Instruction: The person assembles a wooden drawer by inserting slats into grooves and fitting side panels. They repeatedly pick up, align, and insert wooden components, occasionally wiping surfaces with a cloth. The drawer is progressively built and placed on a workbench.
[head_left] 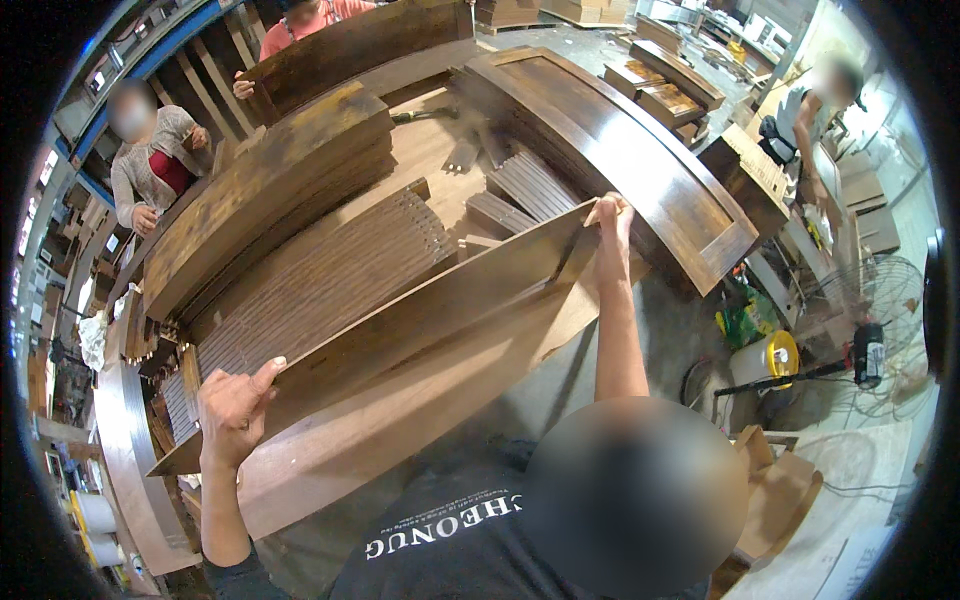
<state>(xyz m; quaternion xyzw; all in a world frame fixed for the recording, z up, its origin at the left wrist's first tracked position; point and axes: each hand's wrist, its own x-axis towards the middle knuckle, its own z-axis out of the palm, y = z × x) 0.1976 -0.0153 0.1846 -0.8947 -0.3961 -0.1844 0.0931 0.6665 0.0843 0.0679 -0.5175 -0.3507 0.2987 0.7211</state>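
Observation:
A long, thin dark brown wooden board [420, 310] slants across the view, held on edge above the front of the worktable. Near its left end, my left hand [235, 405] is closed around the upper edge, the thumb lying along the top. At the far right end, my right hand [610, 212] grips the corner. Just behind the board lie rows of narrow brown slats [330, 275]. Shorter bundled slats [535, 187] rest nearer my right hand. The board hides part of the pale wooden tabletop [400, 420].
Thick stacked brown panels [270, 190] stand on the left of the table, with framed glossy panels [600, 130] on the right. Across the table a person in pink [310, 25] holds another panel. Other people work at left and right. A fan [865, 340] and yellow-lidded bucket [765, 362] stand at right.

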